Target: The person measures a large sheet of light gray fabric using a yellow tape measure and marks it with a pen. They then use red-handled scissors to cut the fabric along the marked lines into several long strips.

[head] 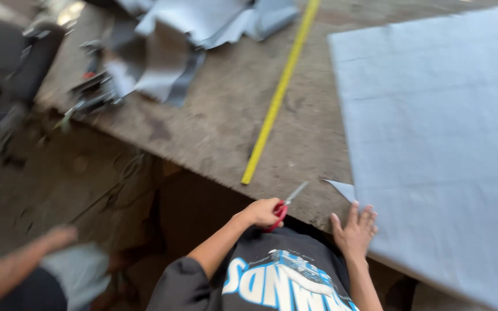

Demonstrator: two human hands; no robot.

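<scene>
Your left hand (263, 212) is clamped on the red handles of a pair of scissors (286, 204), blades pointing up toward the near tabletop (220, 121) edge. Your right hand (354, 230) lies flat, fingers spread, on the near corner of the large pale grey sheet (439, 138), which overhangs that edge. A yellow measuring tape (278, 95) runs diagonally across bare wood between the sheet and a heap of grey offcuts (191, 34) at the far left corner.

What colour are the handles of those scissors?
Red, on the scissors in the left hand, seen in the head view.
</scene>
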